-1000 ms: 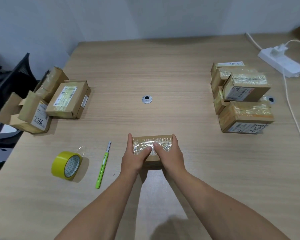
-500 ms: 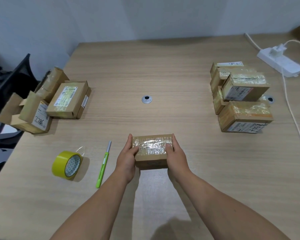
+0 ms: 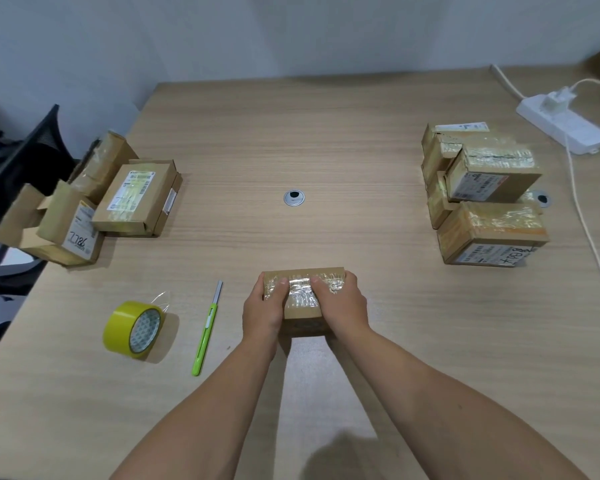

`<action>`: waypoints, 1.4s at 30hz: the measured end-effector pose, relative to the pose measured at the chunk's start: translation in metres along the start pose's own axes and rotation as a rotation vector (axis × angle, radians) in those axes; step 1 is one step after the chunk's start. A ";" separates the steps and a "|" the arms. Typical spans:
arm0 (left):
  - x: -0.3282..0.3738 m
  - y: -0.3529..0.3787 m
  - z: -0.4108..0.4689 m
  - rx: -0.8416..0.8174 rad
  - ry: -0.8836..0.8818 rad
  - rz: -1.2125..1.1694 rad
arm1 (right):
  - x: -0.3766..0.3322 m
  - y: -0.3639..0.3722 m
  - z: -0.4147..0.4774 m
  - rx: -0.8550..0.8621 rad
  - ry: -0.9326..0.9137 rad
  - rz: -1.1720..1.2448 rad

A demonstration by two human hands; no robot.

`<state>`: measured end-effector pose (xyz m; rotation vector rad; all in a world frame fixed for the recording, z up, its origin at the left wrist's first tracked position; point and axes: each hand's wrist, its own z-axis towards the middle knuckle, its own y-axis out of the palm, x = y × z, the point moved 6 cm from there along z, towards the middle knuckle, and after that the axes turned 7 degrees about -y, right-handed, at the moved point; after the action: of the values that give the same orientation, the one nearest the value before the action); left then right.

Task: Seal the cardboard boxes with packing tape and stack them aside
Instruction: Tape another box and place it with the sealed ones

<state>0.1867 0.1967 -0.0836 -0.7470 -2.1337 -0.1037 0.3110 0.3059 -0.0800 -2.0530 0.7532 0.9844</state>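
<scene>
A small cardboard box [image 3: 303, 311] with clear tape across its top sits on the table in front of me. My left hand [image 3: 262, 311] grips its left side and my right hand [image 3: 342, 306] grips its right side, both thumbs pressed on the taped top. A yellow roll of packing tape [image 3: 134, 330] stands to the left, and a green utility knife [image 3: 207, 327] lies between the roll and the box. A stack of taped boxes [image 3: 485, 195] stands at the right. Several other boxes [image 3: 94, 206] lie at the left edge.
The wooden table [image 3: 291, 133] has a metal cable grommet [image 3: 294, 197] in its middle. A white power strip [image 3: 565, 123] with a cable running along the right edge lies at the back right. A dark chair [image 3: 18, 161] stands beyond the table's left edge.
My thumbs slid apart to the box's sides half a second ago, and now they have come back inward over the taped top. The box has stayed in place.
</scene>
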 end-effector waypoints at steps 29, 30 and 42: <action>0.002 -0.001 0.000 0.078 0.026 0.064 | 0.000 0.001 0.001 0.027 0.054 -0.042; 0.001 -0.001 0.001 0.075 0.004 0.029 | 0.001 0.000 0.000 0.023 0.063 -0.027; -0.003 -0.004 0.001 -0.085 0.058 0.055 | 0.013 -0.003 -0.004 -0.076 -0.020 0.047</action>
<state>0.1848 0.1925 -0.0859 -0.8419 -2.0628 -0.1859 0.3214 0.3020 -0.0878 -2.0951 0.7679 1.0738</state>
